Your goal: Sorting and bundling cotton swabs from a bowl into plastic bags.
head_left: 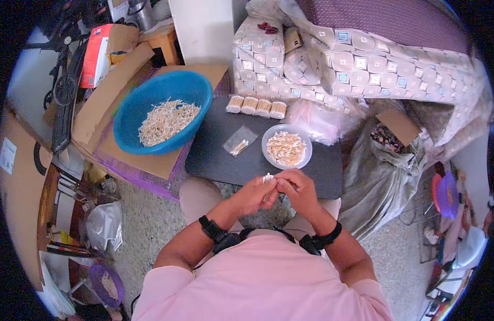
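A small bunch of cotton swabs (268,178) is gripped in my left hand (253,196), white tips upward. My right hand (299,192) is closed against it, fingertips pinched beside the swabs; what lies between them is hidden. Just beyond both hands, a white bowl (309,155) heaped with cotton swabs stands on a dark low table (217,160). Left of the bowl lies a clear plastic bag (247,134) with a few swabs in it. Several packed bundles of swabs (256,106) line the table's far edge.
A big blue basin (130,101) full of swabs rests on cardboard at the left. Clear plastic bags (316,120) are piled at the table's far right corner. A patterned sofa (364,64) stands behind, and a grey sack (359,182) lies to the right.
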Demonstrator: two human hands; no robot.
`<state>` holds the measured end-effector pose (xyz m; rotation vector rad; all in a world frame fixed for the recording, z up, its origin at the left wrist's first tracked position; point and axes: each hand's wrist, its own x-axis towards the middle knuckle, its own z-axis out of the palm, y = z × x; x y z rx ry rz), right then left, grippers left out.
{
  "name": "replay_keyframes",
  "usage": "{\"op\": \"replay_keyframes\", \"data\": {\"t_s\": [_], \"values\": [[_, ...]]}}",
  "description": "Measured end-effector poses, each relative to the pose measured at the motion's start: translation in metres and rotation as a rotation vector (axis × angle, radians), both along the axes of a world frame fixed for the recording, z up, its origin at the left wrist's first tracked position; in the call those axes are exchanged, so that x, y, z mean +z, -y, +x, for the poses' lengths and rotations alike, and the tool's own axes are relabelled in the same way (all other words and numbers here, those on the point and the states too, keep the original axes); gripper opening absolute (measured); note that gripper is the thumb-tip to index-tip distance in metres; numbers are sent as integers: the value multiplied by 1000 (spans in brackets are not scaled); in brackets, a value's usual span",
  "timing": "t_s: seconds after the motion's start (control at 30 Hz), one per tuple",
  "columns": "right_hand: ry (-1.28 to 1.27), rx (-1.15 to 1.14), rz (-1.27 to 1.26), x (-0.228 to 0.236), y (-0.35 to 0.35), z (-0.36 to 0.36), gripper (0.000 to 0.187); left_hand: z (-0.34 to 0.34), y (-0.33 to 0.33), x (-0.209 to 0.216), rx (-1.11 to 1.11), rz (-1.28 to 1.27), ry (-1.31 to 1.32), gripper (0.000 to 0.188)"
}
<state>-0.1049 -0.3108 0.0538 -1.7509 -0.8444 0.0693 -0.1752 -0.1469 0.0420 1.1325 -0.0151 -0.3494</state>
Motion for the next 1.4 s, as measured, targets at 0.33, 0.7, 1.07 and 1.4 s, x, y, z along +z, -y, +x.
{"op": "replay_keyframes", "data": {"t_s": [0.33, 0.7, 1.07, 1.4], "values": [[-64, -41, -45, -3, 2, 5, 20, 8, -4, -23, 66, -46, -84, 28], [188, -142, -201, -27, 15, 57, 19, 60, -58, -76, 381, 1236, 418, 24], [462, -135, -394, -27, 2, 120, 23, 71, -56, -102, 275, 1634, 464, 17], [540, -98, -740, -38, -22, 152, 14, 72, -54, -96, 271, 1636, 333, 14]]}}
